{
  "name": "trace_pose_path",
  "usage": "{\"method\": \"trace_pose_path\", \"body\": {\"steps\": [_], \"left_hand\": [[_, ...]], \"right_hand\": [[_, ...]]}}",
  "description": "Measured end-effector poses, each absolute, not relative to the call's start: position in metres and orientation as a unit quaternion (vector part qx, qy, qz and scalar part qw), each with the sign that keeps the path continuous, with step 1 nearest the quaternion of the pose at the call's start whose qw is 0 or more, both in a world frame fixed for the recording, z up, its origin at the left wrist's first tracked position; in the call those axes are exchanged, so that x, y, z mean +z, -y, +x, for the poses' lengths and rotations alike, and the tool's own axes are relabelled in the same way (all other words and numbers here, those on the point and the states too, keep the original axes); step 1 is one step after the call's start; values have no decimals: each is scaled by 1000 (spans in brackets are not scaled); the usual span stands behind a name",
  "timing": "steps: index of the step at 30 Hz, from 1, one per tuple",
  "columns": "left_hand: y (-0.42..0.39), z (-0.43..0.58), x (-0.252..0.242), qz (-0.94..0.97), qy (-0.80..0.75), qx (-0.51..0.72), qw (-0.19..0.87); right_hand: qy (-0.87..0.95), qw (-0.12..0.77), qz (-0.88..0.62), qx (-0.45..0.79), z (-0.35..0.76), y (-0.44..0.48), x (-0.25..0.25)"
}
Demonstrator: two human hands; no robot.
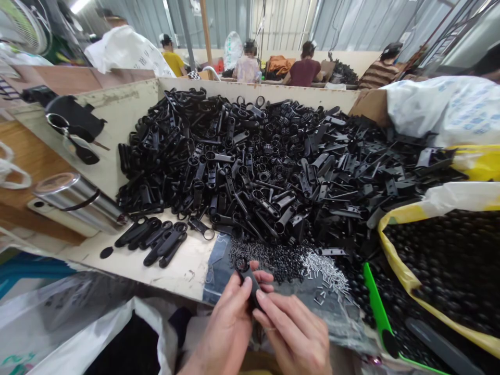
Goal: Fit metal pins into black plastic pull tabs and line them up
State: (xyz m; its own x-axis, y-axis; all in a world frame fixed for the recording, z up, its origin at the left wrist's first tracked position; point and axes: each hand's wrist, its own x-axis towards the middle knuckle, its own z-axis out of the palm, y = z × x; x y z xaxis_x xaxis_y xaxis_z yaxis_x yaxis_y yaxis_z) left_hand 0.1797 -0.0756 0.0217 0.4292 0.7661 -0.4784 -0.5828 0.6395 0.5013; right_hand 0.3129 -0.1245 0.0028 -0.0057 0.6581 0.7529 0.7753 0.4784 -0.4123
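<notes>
A black plastic handle with a ring at one end [252, 285] is held in both hands over the table's front edge. My left hand [232, 315] grips it from the left, thumb laid along its face. My right hand [295, 325] pinches its lower end between thumb and fingers. Just beyond the hands lie small dark screws [248, 253] and silver pins [324, 271] on a blue denim cloth [217, 263]. Several similar ring-ended handles [166, 242] lie in a row to the left. The underside of the held piece is hidden.
A large heap of black plastic parts [234, 172] fills the bin behind. A steel flask [80, 200] lies tilted at left. On the right are a yellow-edged sack [394, 260] of black balls and a green strip [377, 302]. Several people sit at the far wall.
</notes>
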Motion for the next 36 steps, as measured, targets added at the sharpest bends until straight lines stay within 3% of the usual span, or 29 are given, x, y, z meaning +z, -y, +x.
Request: {"method": "trace_pose_path", "body": {"steps": [14, 25, 29, 33, 36], "left_hand": [[75, 178, 19, 110, -335, 397, 847], [80, 185, 7, 234, -454, 399, 761], [77, 172, -3, 261, -498, 380, 735], [82, 160, -2, 330, -467, 314, 758], [89, 154, 6, 387, -438, 282, 761]], "right_hand": [[707, 490, -507, -60, 311, 126, -1], [718, 415, -556, -63, 298, 122, -2], [688, 431, -578, 85, 305, 123, 5], [543, 473, -637, 275, 322, 115, 14], [479, 483, -569, 462, 329, 108, 18]]}}
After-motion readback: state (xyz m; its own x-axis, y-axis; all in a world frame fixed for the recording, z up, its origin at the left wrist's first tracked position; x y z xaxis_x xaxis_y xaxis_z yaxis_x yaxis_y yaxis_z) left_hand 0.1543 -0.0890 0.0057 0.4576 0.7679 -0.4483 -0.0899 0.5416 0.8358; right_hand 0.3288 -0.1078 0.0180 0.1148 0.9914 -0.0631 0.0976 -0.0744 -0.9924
